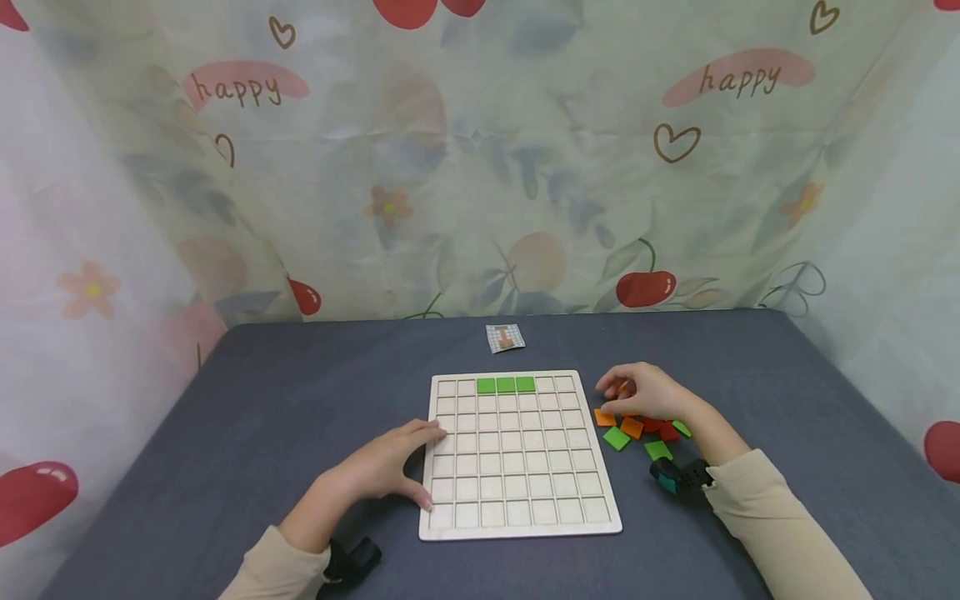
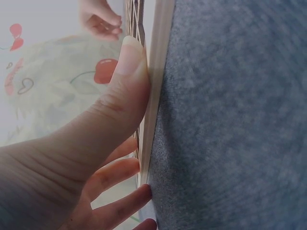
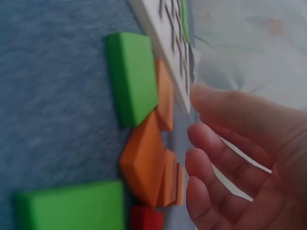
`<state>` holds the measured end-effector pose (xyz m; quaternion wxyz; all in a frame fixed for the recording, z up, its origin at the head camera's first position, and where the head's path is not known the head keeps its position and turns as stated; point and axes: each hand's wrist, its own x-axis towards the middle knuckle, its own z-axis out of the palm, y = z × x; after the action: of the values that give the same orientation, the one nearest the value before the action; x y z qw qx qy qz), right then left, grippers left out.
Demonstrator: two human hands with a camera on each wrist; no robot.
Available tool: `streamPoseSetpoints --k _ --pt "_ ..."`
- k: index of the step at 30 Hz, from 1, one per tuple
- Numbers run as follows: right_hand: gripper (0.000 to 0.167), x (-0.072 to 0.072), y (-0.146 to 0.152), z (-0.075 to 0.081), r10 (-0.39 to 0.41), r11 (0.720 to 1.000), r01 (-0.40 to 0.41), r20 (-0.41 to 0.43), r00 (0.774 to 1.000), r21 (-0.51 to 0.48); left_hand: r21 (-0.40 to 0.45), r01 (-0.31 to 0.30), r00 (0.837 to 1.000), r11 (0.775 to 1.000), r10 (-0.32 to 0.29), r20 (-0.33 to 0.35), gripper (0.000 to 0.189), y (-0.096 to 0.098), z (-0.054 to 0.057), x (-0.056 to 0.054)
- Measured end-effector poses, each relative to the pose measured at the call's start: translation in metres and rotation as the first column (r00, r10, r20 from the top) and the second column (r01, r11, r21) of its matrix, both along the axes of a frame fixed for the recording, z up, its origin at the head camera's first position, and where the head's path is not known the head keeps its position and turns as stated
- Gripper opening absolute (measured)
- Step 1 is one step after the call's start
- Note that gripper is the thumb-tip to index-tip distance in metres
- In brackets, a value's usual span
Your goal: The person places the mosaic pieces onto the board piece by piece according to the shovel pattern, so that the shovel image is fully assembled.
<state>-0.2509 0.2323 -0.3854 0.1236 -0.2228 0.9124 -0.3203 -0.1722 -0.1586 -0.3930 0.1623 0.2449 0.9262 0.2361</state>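
A pale board [image 1: 504,446] with a grid of square cells lies on the table, three green tiles [image 1: 506,385] side by side in its top row. My left hand [image 1: 378,462] rests at the board's left edge, thumb and fingers spread apart; close up, its thumb [image 2: 129,72] presses the rim. Right of the board my right hand [image 1: 648,392] hovers over a loose pile, fingers loosely bent. In the right wrist view nothing shows between its thumb and fingers. Below it lie orange tiles [image 3: 144,160], a green tile [image 3: 132,79] and a red tile [image 3: 146,218].
Behind the board lies a small printed card [image 1: 506,337]. The dark blue cloth [image 1: 262,417] covers the table, and a patterned curtain [image 1: 480,167] hangs along its back edge. A loose green tile [image 1: 657,451] lies close to the right wrist's black device [image 1: 678,475].
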Motion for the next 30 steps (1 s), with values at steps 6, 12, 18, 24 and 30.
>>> streamPoseSetpoints --k 6,12,18,24,30 --pt "0.028 0.007 0.003 -0.003 0.067 0.998 -0.067 -0.018 0.998 0.002 -0.001 -0.012 1.000 1.000 0.012 0.005 0.090 0.000 0.000 0.001" --pt "0.027 0.010 0.003 -0.008 0.076 0.997 -0.076 -0.021 0.997 0.012 -0.001 -0.014 1.000 1.000 0.014 0.008 0.091 0.001 0.002 0.001" --pt "0.025 0.012 0.001 -0.009 0.062 0.998 -0.060 -0.054 0.997 0.034 -0.006 0.001 1.000 1.000 -0.001 0.000 0.091 0.001 0.003 0.001" --pt "0.023 0.012 -0.001 -0.011 0.065 0.995 -0.055 -0.110 0.992 0.086 -0.007 -0.020 1.000 1.000 0.020 0.013 0.090 0.001 0.002 0.002" --pt "0.022 0.013 -0.001 -0.013 0.119 0.992 -0.112 -0.173 0.978 0.050 -0.013 -0.027 1.000 1.000 0.027 0.013 0.091 0.001 0.002 0.002"
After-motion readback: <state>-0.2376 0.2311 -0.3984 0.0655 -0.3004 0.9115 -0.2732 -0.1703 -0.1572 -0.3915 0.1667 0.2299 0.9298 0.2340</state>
